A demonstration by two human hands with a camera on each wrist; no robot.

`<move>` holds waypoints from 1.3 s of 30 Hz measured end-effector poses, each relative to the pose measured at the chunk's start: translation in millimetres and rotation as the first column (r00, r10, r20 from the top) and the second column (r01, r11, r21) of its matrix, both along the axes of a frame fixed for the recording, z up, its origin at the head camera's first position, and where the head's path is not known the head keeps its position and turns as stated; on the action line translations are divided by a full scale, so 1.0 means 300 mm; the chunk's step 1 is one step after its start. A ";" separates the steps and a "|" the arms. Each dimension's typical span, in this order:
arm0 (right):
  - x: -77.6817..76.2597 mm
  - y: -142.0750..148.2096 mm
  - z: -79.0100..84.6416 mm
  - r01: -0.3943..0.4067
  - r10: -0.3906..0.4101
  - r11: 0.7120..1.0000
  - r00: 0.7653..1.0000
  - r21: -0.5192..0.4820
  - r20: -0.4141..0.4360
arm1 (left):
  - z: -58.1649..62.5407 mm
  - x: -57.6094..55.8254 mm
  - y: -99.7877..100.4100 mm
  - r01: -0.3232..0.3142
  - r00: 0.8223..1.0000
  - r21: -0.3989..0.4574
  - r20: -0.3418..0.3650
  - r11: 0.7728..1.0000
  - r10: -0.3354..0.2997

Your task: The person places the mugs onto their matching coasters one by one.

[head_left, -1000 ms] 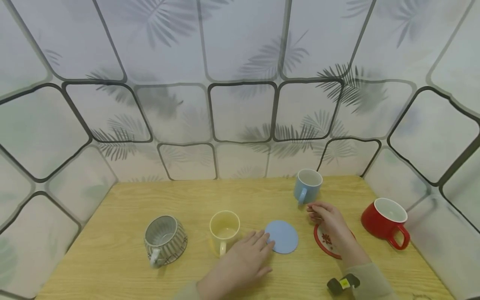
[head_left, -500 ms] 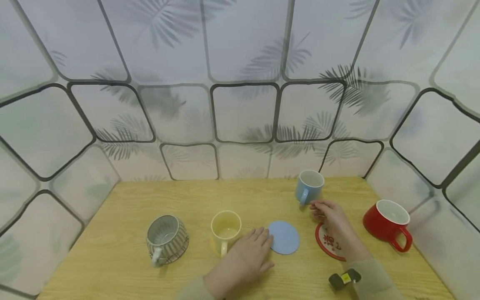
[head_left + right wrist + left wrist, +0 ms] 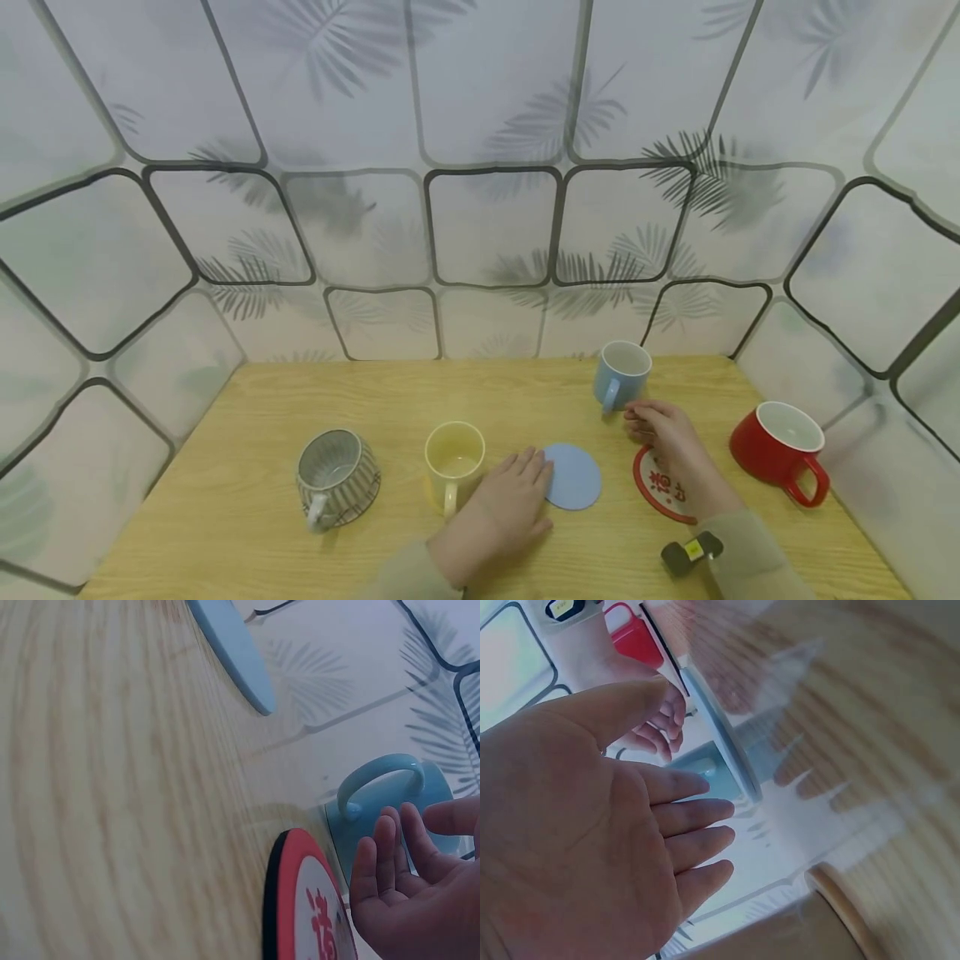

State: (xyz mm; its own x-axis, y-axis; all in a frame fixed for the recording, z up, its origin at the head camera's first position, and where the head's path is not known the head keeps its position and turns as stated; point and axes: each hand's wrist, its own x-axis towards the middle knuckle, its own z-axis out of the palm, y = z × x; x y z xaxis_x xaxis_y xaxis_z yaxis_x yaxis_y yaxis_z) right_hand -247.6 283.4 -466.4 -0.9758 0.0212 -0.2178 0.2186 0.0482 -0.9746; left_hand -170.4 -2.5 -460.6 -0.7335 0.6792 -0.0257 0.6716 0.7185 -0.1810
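Note:
My left hand [image 3: 504, 504] lies low over the table, its straight fingertips overlapping the left edge of a round light-blue coaster [image 3: 576, 477]. Nothing is in the palm of this hand [image 3: 607, 832] in the left wrist view. My right hand [image 3: 670, 435] hovers over a red-rimmed white coaster [image 3: 660, 487] with red characters, fingers loosely bent and holding nothing. Close beyond its fingertips stands a light-blue mug [image 3: 618, 383], upright. In the right wrist view the bent fingers of that hand [image 3: 431, 892] overlap the mug's body [image 3: 375, 825], just below its handle.
Left of my left hand, a yellow mug [image 3: 453, 454] stands on a yellow coaster [image 3: 433, 497]. Farther left is a grey striped mug [image 3: 341, 479] on a patterned coaster. A red mug [image 3: 772, 446] stands at the right. Patterned curtain-like walls [image 3: 487, 250] border the wooden table [image 3: 247, 500].
My left hand and forearm have shifted slightly to the right and forward beside the blue coaster. The right hand has barely moved, and the mugs and coasters keep their places.

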 end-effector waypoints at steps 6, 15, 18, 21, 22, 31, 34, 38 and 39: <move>-0.012 0.003 -0.002 -0.006 0.006 1.000 1.000 -0.009 0.009 | -0.010 -0.018 0.015 -0.010 1.000 -0.019 0.009 1.000 0.010; -0.028 -0.001 0.009 -0.011 0.011 1.000 1.000 0.016 0.003 | -0.011 -0.040 0.030 -0.023 0.999 -0.060 -0.027 0.998 0.022; -0.034 -0.004 0.011 -0.008 0.009 1.000 1.000 -0.003 0.012 | 0.000 -0.038 0.033 -0.031 0.999 -0.062 -0.022 0.998 0.029; -0.040 -0.004 0.010 -0.008 0.008 1.000 1.000 -0.024 0.023 | 0.011 -0.037 0.034 -0.041 0.999 -0.067 -0.011 0.997 0.040; -0.042 -0.003 0.010 -0.011 0.011 1.000 1.000 -0.022 0.022 | 0.014 -0.037 0.035 -0.047 0.999 -0.067 -0.006 0.997 0.046; -0.059 -0.007 0.007 -0.021 0.020 1.000 1.000 -0.009 -0.013 | -0.017 -0.060 0.040 -0.104 0.994 -0.065 0.009 0.992 0.105; -0.062 -0.011 0.009 -0.025 0.025 1.000 1.000 0.011 -0.013 | -0.027 -0.068 0.043 -0.112 0.994 -0.085 0.002 0.990 0.112; -0.066 -0.015 0.015 -0.018 0.018 0.999 1.000 0.029 0.000 | -0.025 -0.070 0.045 -0.116 0.993 -0.099 0.000 0.988 0.117; -0.068 -0.016 0.017 -0.016 0.016 0.999 1.000 0.030 0.002 | -0.024 -0.070 0.045 -0.118 0.993 -0.097 0.003 0.988 0.119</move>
State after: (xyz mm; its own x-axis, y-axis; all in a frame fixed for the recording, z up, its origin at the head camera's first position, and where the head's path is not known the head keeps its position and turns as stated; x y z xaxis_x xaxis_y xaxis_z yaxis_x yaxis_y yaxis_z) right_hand -267.9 278.5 -461.3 -0.9757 0.0123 -0.2186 0.2189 0.0808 -0.9724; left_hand -191.5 11.0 -468.0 -0.8081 0.5815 -0.0937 0.5847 0.7727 -0.2472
